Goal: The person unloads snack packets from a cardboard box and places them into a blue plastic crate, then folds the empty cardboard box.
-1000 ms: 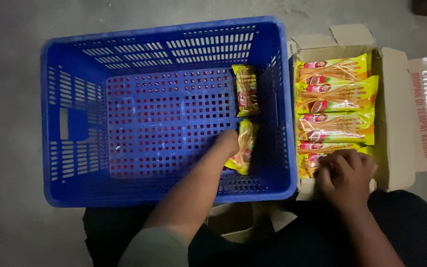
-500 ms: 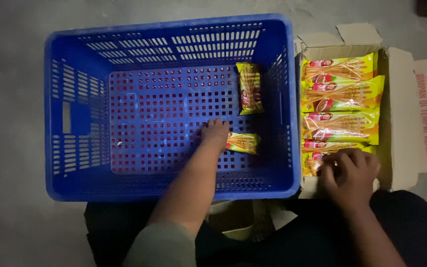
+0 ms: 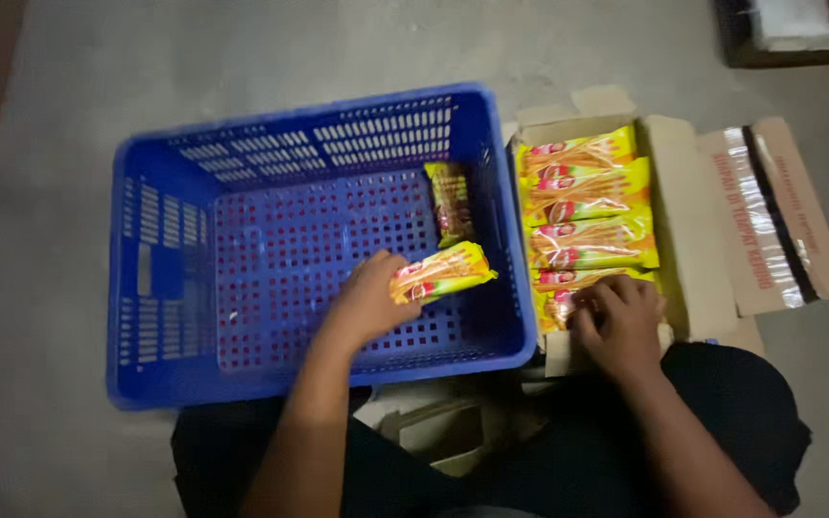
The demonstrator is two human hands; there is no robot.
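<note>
The left hand (image 3: 368, 302) grips a yellow packet (image 3: 441, 273) low in the blue crate (image 3: 170, 278); lay it flat beside the other packet (image 3: 451, 200). The right hand (image 3: 618, 321) (fingers curled) rests on packets in the box (image 3: 688, 221) to the right.

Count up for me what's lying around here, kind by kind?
Blue plastic crates: 1
Cardboard boxes: 1
Yellow snack packets in the crate: 2, one standing by the wall, one in the left hand
Yellow snack packets showing in the box: about 5, the right hand hides part
Total: about 9
</note>
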